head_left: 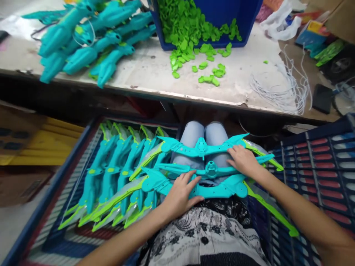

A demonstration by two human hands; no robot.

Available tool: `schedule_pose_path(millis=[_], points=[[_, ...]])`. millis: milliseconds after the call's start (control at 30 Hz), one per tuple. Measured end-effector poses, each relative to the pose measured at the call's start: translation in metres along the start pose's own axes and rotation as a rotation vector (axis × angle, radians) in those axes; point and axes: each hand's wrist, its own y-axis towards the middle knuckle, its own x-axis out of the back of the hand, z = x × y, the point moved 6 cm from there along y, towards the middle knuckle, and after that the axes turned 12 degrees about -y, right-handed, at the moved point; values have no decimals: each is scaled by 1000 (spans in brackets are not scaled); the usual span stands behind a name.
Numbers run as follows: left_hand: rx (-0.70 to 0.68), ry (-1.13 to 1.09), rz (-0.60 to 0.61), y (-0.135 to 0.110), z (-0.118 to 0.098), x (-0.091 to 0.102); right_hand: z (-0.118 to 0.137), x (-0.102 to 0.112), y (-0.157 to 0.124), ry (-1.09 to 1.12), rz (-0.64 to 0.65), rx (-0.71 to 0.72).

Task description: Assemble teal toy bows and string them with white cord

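Three teal toy bow pieces lie across the lap. The far toy bow [184, 148] and the near toy bow [219, 191] have lime-green limbs; between them is a teal middle piece [227, 170] with a round hub. My left hand [180, 194] is closed on the near bow, its fingers reaching over the grip and its thumb at the lower edge. My right hand [242, 159] holds the right part of the far bow, with its fingertips also close to the middle piece. The undersides of both hands are hidden.
Left of the lap, a crate [65, 173] holds several similar bows [94, 181]. Another crate [313, 173] stands at the right. On the workbench [155, 83] are teal parts [83, 55], a blue bin [244, 22] spilling green pieces [191, 29], and white cords [288, 90].
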Motion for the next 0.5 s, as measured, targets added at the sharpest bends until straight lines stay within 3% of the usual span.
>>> schedule_pose_path(millis=[133, 333, 500], points=[[4, -37, 4, 4, 6, 1, 0, 4, 24, -43, -278, 44], [-11, -182, 2, -10, 15, 5, -18, -14, 41, -47, -362, -1], [-28, -64, -53, -6, 12, 11, -55, -24, 55, 2, -439, -138]])
